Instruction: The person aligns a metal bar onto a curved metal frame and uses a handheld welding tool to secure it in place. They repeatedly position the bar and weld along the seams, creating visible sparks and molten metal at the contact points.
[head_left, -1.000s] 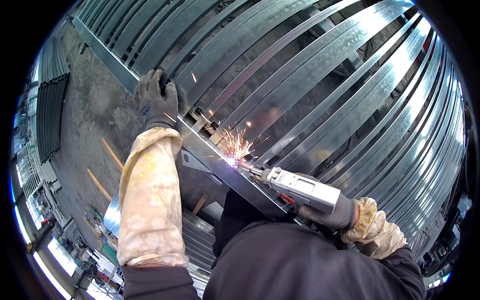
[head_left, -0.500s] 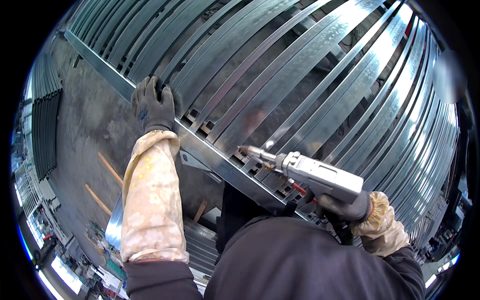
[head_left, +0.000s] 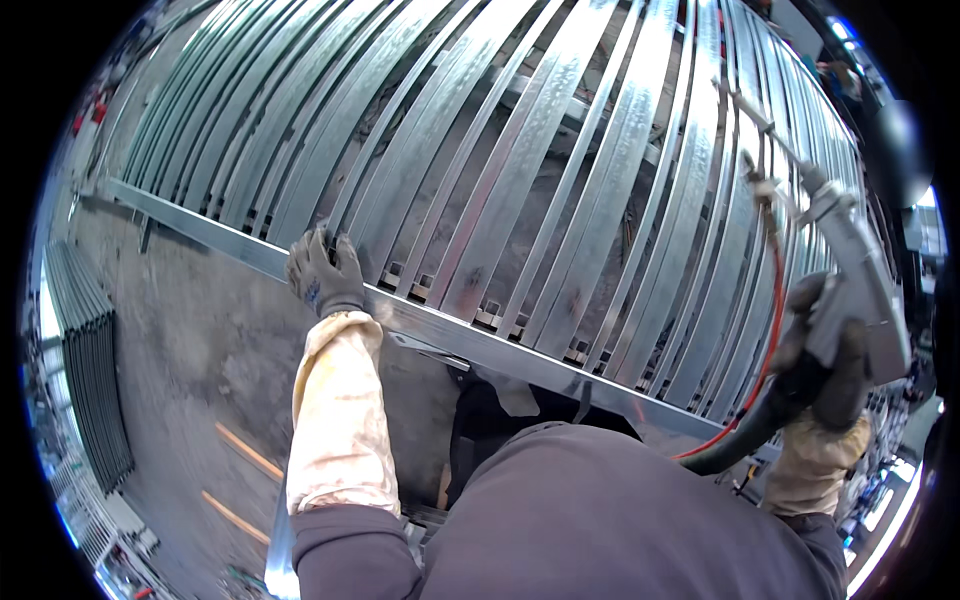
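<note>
My left hand, in a dark grey work glove, is closed over the near rail of a large metal frame, its fingers bent across the rail beside the slat ends. Many shiny long slats run away from that rail. At the right, my right hand, also gloved, is closed round the grip of a grey welding gun. The gun is raised and apart from the rail, its thin nozzle slanting up and to the left over the slats, somewhat blurred. A red hose and a thick black cable trail from it.
Dark strips lie stacked at the far left. Two wooden sticks lie on the grey floor left of my forearm. A flat metal bracket juts out below the rail, close to my body.
My right hand has lifted the welding gun from near the rail up and to the right, turning its nozzle upward. My view has shifted; my left hand stays on the rail.
</note>
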